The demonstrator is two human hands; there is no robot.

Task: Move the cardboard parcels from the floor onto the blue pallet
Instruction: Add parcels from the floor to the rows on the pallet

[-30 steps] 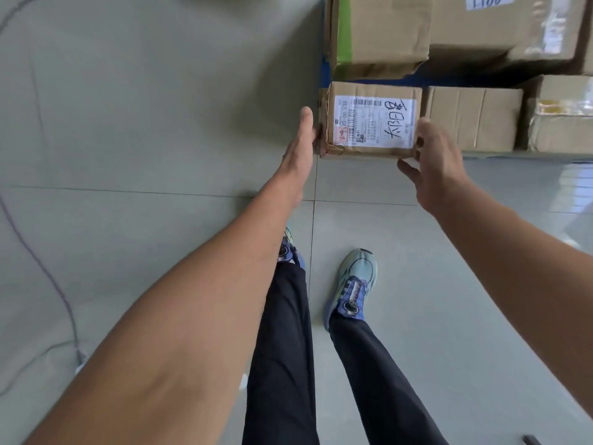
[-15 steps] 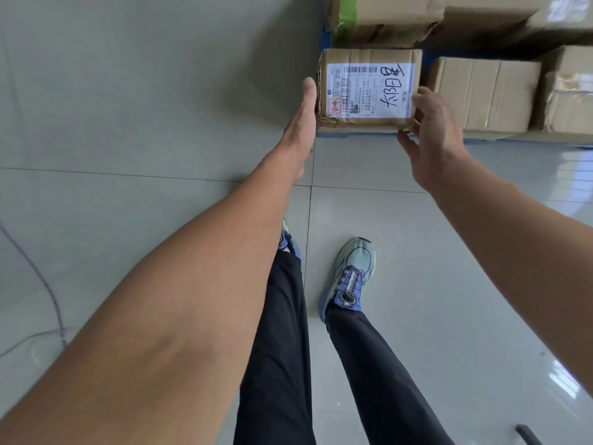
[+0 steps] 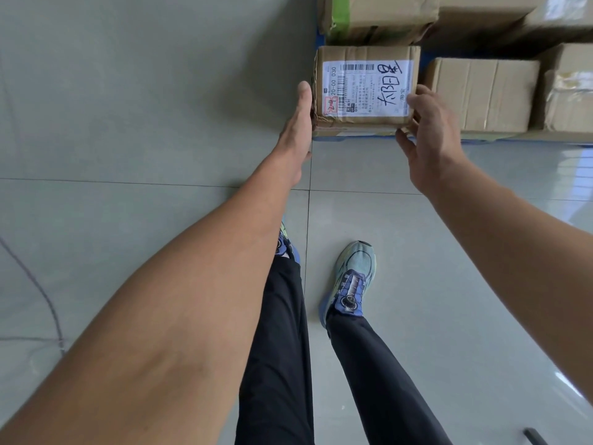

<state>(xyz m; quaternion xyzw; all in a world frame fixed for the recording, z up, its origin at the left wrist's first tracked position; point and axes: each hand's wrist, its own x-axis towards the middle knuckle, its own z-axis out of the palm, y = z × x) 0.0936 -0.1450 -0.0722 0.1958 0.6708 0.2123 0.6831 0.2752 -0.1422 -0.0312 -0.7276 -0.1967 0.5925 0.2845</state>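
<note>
**Parcel at the pallet's corner, both hands on it**

Grey tiled floor (image 3: 128, 123) fills most of the view. Up top sits the blue pallet (image 3: 321, 138), only slivers of it showing under its load.

On the pallet there's a green-taped box (image 3: 378, 17) at the far left. A plain box (image 3: 481, 94) sits along the near edge, and a shiny-taped box (image 3: 568, 91) is at the right end of that edge.

And here's the parcel (image 3: 365, 88), white label up, right at the pallet's near left corner. Is it resting on the pallet or a touch above it? Can't tell.

Left hand (image 3: 296, 133) is flat, fingers straight, pressed against the parcel's left side. Right hand (image 3: 430, 136) is curled round the parcel's near right corner, thumb on the label's edge.

Short of the pallet, a pale green shoe (image 3: 351, 277) is planted on the floor. Well off to the pallet's left, a thin cable (image 3: 41, 290) trails across the tiles.
</note>
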